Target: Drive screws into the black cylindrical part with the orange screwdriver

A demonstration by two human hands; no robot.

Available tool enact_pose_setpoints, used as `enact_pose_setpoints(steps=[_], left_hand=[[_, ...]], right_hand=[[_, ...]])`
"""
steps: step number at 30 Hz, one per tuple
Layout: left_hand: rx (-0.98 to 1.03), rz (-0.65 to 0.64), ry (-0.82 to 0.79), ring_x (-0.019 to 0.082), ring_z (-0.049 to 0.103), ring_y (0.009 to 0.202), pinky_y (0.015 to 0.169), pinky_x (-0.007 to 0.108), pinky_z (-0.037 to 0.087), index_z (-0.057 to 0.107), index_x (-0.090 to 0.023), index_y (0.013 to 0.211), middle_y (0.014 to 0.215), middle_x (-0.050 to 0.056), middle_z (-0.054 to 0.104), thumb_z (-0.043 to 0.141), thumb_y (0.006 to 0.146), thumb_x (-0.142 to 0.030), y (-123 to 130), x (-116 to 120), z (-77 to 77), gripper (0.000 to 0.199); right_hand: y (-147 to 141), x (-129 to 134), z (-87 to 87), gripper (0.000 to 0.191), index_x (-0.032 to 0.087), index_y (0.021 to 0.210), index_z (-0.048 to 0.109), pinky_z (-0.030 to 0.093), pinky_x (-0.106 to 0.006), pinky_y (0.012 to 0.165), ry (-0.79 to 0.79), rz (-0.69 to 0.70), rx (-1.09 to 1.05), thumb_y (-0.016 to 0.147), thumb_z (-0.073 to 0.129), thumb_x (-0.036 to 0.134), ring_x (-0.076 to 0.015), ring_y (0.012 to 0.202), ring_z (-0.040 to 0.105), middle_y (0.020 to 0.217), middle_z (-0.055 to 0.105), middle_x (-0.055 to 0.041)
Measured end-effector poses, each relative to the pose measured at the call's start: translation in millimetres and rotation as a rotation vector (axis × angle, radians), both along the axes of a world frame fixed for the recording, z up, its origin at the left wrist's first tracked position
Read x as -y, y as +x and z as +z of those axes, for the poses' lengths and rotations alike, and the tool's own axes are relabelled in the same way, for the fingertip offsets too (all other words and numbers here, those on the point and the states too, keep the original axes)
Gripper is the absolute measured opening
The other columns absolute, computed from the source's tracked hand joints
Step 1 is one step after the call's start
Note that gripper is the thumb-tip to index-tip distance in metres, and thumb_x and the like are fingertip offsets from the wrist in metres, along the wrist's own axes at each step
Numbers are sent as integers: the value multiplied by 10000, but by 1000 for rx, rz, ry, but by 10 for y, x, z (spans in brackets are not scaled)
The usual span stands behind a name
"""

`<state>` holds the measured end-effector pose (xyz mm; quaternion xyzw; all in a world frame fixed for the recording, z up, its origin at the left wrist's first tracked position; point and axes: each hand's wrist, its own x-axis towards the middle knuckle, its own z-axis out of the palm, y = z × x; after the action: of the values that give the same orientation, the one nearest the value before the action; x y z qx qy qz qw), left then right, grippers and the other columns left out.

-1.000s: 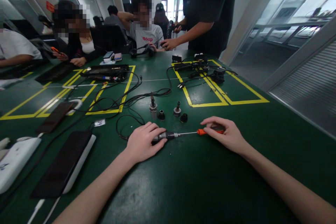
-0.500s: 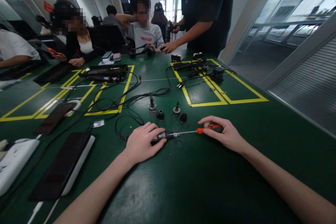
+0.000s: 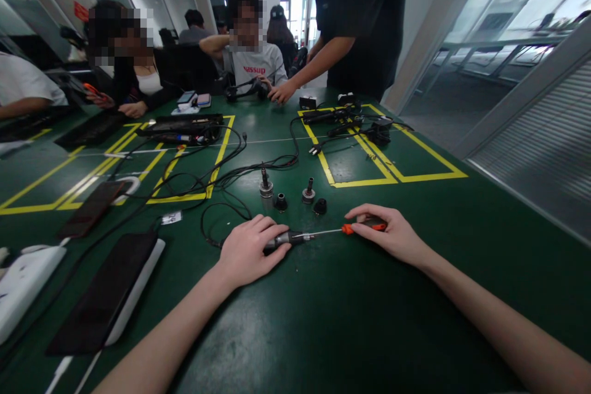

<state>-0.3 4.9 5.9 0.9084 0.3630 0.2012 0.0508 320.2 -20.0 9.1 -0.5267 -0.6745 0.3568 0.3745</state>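
Note:
My left hand [image 3: 253, 247] lies closed over a dark grey corded tool handle [image 3: 277, 240] on the table, pressing it down. Its slim metal end points right. With bent fingers, my right hand [image 3: 392, 233] grips an orange and black screwdriver [image 3: 347, 229], whose thin shaft reaches left to that metal end. Whether the tip sits inside or only touches, I cannot tell. Beyond my hands stand a metal-and-black fitting [image 3: 266, 186] and a shorter similar fitting [image 3: 309, 192]. Beside them are two small black collars, a left collar [image 3: 281, 202] and a right collar [image 3: 320, 205].
Black cables [image 3: 258, 167] run across the green table. At left lie a large dark phone [image 3: 104, 289], a smaller phone [image 3: 95, 206] and a white power strip [image 3: 30, 292]. Yellow tape [image 3: 364, 183] marks areas holding black devices [image 3: 335, 116]. People are at the far side.
The screwdriver handle has turned in my right hand, showing more orange; my left hand stays put. The standing person's arm across the table has shifted left.

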Motion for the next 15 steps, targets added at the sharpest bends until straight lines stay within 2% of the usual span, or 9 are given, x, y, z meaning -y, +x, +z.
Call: enact_pose_setpoints(steps=[6, 15], left_hand=[[-1, -1, -9, 211, 681, 909, 741, 338, 573, 734, -218, 1162, 998, 38, 745, 617, 987, -366, -2, -1, 8, 257], [0, 1, -7, 204, 680, 915, 754, 327, 579, 733, -218, 1165, 1006, 47, 750, 596, 996, -379, 1, 1, 12, 271]], right_hand=[[-3, 9, 13, 341, 207, 949, 792, 551, -300, 593, -28, 17, 7, 856, 734, 530, -181, 643, 660, 864, 774, -63], [-6, 14, 48, 314, 206, 879, 800, 594, -360, 725, 30, 40, 12, 841, 762, 515, -240, 778, 722, 876, 791, -76]])
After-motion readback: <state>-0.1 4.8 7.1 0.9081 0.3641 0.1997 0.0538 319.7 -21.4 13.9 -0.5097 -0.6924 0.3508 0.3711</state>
